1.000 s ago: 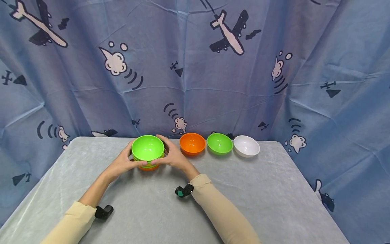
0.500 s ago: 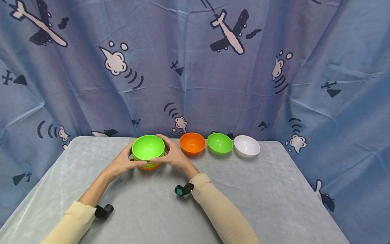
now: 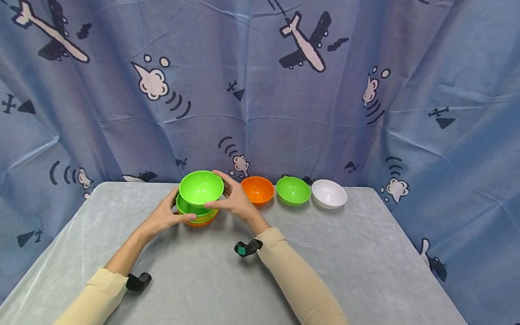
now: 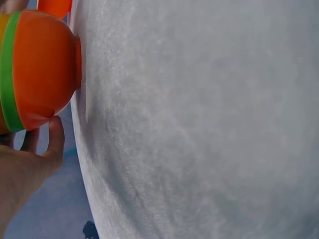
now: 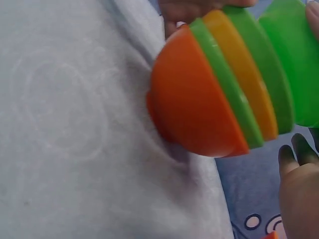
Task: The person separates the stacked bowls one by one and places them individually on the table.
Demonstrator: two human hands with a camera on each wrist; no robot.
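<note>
My right hand (image 3: pixel 239 203) holds a bright green bowl (image 3: pixel 201 187) by its side, thumb at the front and fingers behind. This bowl hovers just above a nested stack of bowls (image 3: pixel 195 210), tilted and overlapping its far part in the head view. In the right wrist view the stack shows an orange bowl (image 5: pixel 194 99) at the bottom, then a green rim, a yellow-orange rim (image 5: pixel 244 74) and another green bowl (image 5: pixel 264 69). On the stack's left side, my left hand (image 3: pixel 162 217) grips it with the thumb in front. The orange base rests on the table.
To the right of the stack, a row of single bowls stands along the table's back edge: orange (image 3: pixel 258 190), green (image 3: pixel 293 191) and white (image 3: pixel 329 194). The pale grey tablecloth (image 3: pixel 195 280) covers the table. A blue curtain (image 3: pixel 260 90) hangs right behind it.
My right hand has lifted the top green bowl up off the stack and slightly right, uncovering the green bowl beneath. My left hand has stayed in place on the stack.
</note>
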